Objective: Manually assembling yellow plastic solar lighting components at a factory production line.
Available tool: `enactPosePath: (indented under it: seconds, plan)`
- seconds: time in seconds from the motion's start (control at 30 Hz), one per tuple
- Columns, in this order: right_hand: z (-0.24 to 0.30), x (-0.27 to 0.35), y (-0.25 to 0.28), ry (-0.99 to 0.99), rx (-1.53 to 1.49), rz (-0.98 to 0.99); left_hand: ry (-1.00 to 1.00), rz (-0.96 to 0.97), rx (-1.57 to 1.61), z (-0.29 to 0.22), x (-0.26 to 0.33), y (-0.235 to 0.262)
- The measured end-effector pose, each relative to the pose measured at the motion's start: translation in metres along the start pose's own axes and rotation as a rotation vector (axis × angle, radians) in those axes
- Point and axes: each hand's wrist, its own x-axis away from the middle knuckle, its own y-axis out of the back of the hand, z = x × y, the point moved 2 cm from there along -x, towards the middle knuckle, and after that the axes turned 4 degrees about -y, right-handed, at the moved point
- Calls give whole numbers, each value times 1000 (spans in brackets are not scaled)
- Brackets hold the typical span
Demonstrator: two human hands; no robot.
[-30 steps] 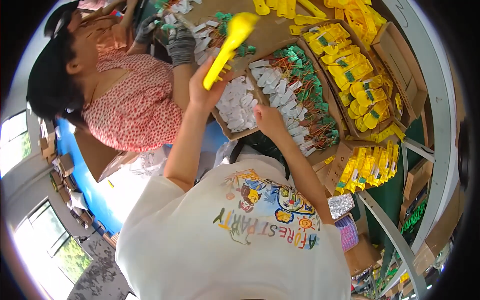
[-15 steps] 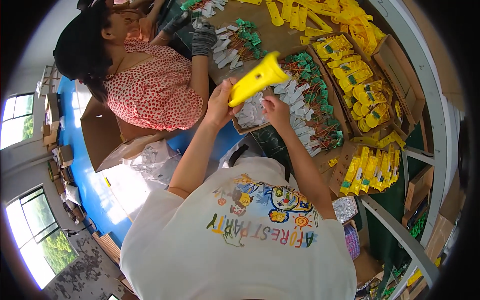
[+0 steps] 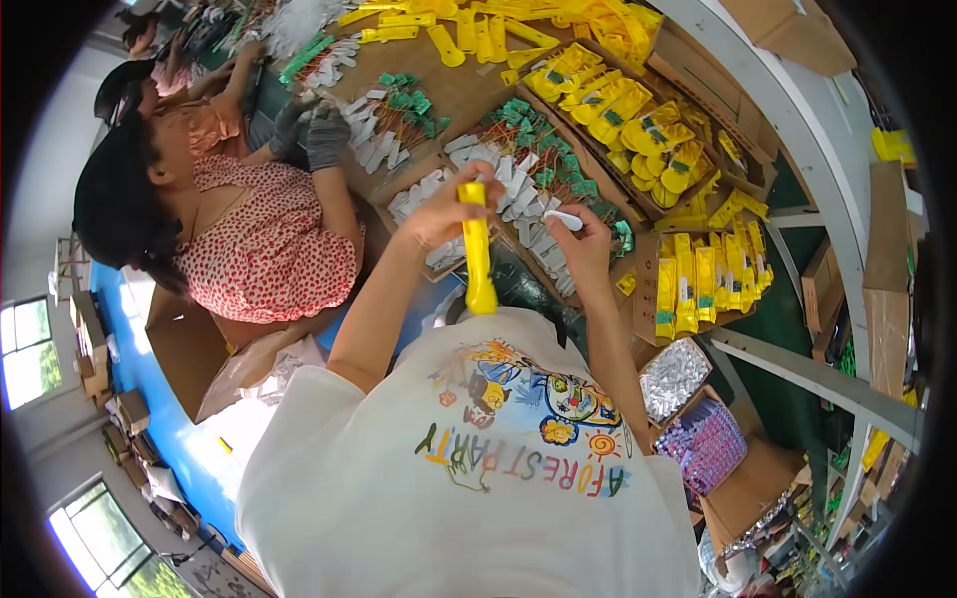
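My left hand (image 3: 451, 211) is closed round one end of a yellow plastic housing (image 3: 478, 261), long and narrow with a flared end that points down toward my shirt. Between the thumb and fingers of my right hand (image 3: 586, 249) is a small white plastic tab (image 3: 565, 220), held level and apart from the housing. Under and beyond my hands, a cardboard tray (image 3: 596, 181) carries rows of white pieces (image 3: 518, 184) wired to green circuit boards (image 3: 543, 140). A smaller box of loose white tabs (image 3: 417, 196) lies by my left wrist, partly covered by it.
Boxes of yellow housings (image 3: 638, 112) stand at the back right, with a loose yellow heap (image 3: 608, 30) behind. Nearer right is a box of upright yellow units (image 3: 708, 284). A co-worker (image 3: 269, 229) in gloves works at the left. A metal frame bar (image 3: 807, 367) crosses the right side.
My left hand has turned the yellow housing from pointing up and away to pointing down toward me. My right hand has moved right, and a white tab now shows in it. The view has shifted.
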Motion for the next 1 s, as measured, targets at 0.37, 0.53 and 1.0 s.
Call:
enactPosePath:
  seconds: [0.37,0.53,1.0]
  plan:
    - [-7,27,41,-26,216,-31,175,62,-892,54,56,-84]
    - [-17,31,45,139,428,-92,406,170,-935,35,45,-88]
    - [22,41,12,-81,36,249,201,-166,120,74,-14,-73]
